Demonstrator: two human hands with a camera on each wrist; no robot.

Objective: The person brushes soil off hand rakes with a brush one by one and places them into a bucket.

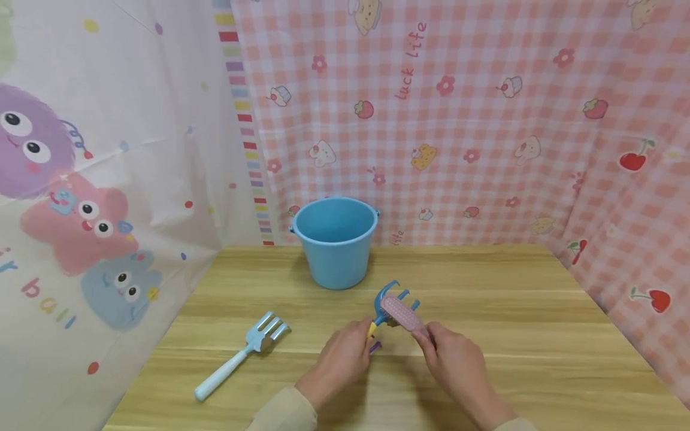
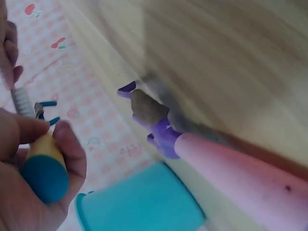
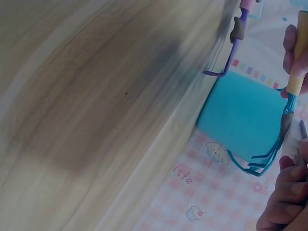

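Note:
My left hand (image 1: pixel 345 353) grips the yellow handle (image 2: pixel 48 149) of a small blue hand rake (image 1: pixel 381 299), its tines raised above the table. A pink brush (image 1: pixel 401 312) with white bristles is held by my right hand (image 1: pixel 458 365) and lies across the rake head. Brown dirt (image 3: pixel 286 122) clings to the rake near its tines. Beneath my left hand is a purple rake (image 2: pixel 166 139) with a pink handle (image 2: pixel 226 173), mostly hidden in the head view. A brown lump (image 2: pixel 148 107) sticks to its head.
Behind the hands a blue bucket (image 1: pixel 336 257) stands upright near the back edge. At the left lies a light blue garden fork (image 1: pixel 229 368) with a brown patch (image 1: pixel 266 343) at its tines. Patterned cloth (image 1: pixel 458 120) hangs around the wooden table (image 1: pixel 512 299).

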